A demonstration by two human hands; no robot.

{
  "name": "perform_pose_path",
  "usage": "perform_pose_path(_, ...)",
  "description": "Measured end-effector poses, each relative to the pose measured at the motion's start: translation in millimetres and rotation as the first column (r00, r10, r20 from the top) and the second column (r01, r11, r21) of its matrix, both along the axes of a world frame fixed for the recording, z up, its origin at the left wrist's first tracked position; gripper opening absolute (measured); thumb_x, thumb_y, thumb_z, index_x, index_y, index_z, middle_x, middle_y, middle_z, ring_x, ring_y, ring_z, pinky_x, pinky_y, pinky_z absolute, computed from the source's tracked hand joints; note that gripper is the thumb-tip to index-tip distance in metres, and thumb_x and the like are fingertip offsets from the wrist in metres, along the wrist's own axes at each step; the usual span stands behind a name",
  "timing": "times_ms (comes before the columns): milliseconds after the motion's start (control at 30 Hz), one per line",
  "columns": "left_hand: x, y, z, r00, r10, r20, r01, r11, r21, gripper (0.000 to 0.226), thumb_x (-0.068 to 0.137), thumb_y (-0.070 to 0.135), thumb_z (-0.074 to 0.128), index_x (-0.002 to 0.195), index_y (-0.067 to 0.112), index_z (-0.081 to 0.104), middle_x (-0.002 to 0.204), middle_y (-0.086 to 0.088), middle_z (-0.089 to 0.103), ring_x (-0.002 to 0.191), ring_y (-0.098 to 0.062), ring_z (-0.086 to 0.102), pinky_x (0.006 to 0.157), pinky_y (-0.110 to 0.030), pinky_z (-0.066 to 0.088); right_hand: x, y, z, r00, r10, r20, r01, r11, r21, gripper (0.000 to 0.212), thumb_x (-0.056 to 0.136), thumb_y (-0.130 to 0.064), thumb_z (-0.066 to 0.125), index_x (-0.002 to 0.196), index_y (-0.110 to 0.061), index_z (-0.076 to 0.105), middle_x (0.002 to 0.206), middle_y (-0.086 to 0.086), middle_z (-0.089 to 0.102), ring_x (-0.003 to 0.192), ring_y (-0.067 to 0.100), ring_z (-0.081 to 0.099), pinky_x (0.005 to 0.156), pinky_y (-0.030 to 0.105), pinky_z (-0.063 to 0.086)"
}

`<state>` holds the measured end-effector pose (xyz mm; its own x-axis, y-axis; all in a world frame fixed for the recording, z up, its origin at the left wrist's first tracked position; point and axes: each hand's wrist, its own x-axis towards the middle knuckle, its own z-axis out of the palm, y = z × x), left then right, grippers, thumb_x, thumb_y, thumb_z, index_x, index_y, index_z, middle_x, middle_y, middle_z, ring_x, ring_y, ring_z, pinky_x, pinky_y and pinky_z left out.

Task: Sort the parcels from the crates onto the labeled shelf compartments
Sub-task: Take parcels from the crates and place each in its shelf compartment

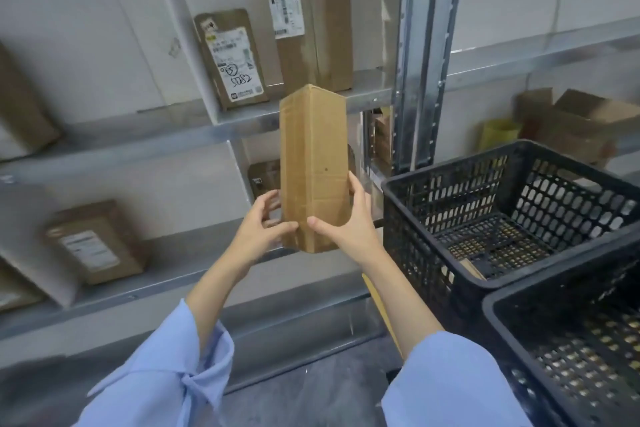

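Finding, as a judgement: you are mid-placement, between crate and shelf. You face the metal shelf rack (138, 149), which fills the left and far side of the scene, and you hold one tall brown parcel (313, 166) upright in the air just in front of its middle bay, one corner edge turned toward you. No address label shows on the two faces you can see, and no compartment label can be read. The next move therefore calls for turning the parcel to find its label, matching it to a compartment, then setting it inside without knocking the parcels already standing there.

Containers:
- The far black crate (433, 218), on the right, shows a bare mesh floor except for what looks like a cardboard scrap at its near left corner.
- The near black crate (519, 298), at the right edge, is only partly in view; no parcel shows in that part.
- The upper bay holds a large taped box (308, 21) and, just left of it, a labelled box (230, 59) that leans back.
- The lower left bay holds one labelled parcel (97, 241).

Grip: your left hand (258, 229) has its thumb on the near face and its fingers curled behind the left side. Your right hand (349, 222) wraps the right side, thumb pressed on the front near the bottom.
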<state>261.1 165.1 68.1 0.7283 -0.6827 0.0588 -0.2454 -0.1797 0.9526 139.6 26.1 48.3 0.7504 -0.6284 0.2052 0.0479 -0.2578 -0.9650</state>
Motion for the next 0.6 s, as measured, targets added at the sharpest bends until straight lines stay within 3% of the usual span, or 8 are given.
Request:
perform_pose_path(67,-2,12,0,1.000,0.001,-0.018,-0.001,1.000,-0.013,0.052,0.088,0.006,0.069,0.133,0.021,0.047,0.133,0.001,0.054,0.097,0.000,0.062,0.080,-0.029,0.056,4,12,-1,0.999,0.021,0.034,-0.022,0.999,0.027,0.113,0.073,-0.035,0.086,0.155,-0.033,0.009,0.152,-0.007,0.021,0.137,0.006,0.026,0.116,0.035,0.026)
perform_pose_path(200,4,41,-5,0.997,0.052,-0.054,-0.055,0.997,-0.051,0.050,0.086,0.008,0.071,0.130,0.017,0.050,0.133,0.000,0.056,0.104,-0.015,0.065,0.087,-0.041,0.056,15,37,-2,0.995,0.061,0.077,-0.066,0.995,0.070,0.105,0.074,-0.030,0.086,0.152,-0.032,0.015,0.152,-0.006,0.029,0.140,0.008,0.030,0.117,0.038,0.030)
perform_pose_path(333,13,74,-3,0.995,0.093,-0.040,-0.097,0.990,-0.106,0.054,0.084,0.008,0.073,0.130,0.018,0.046,0.132,-0.002,0.055,0.101,-0.014,0.065,0.068,-0.022,0.054,28,62,0,0.989,0.122,0.086,-0.126,0.991,0.038,0.086,0.075,-0.030,0.084,0.143,-0.032,0.031,0.142,-0.013,0.043,0.132,0.003,0.041,0.112,0.037,0.038)
perform_pose_path(467,17,109,1,0.994,0.097,-0.045,-0.102,0.987,-0.125,0.058,0.088,0.010,0.070,0.133,0.025,0.037,0.127,-0.002,0.055,0.112,-0.015,0.060,0.070,-0.017,0.053,45,92,3,0.979,0.183,0.089,-0.189,0.980,0.066,0.067,0.078,-0.035,0.075,0.133,-0.042,0.039,0.139,-0.013,0.048,0.129,0.009,0.047,0.109,0.044,0.042)
perform_pose_path(533,18,129,1,0.995,0.093,-0.047,-0.098,0.988,-0.123,0.059,0.089,0.012,0.069,0.132,0.031,0.035,0.128,-0.003,0.054,0.115,-0.013,0.058,0.076,-0.019,0.054,53,108,3,0.972,0.214,0.095,-0.222,0.971,0.091,0.060,0.086,-0.027,0.068,0.138,-0.037,0.039,0.136,-0.020,0.049,0.127,0.015,0.051,0.106,0.036,0.045)
perform_pose_path(600,18,151,1,0.994,0.089,-0.056,-0.096,0.987,-0.131,0.059,0.089,0.011,0.069,0.131,0.035,0.036,0.133,-0.008,0.052,0.122,-0.019,0.055,0.079,-0.023,0.056,60,126,4,0.963,0.248,0.108,-0.260,0.959,0.115,0.053,0.096,-0.017,0.060,0.142,-0.031,0.038,0.132,-0.019,0.049,0.118,0.008,0.054,0.093,0.016,0.049)
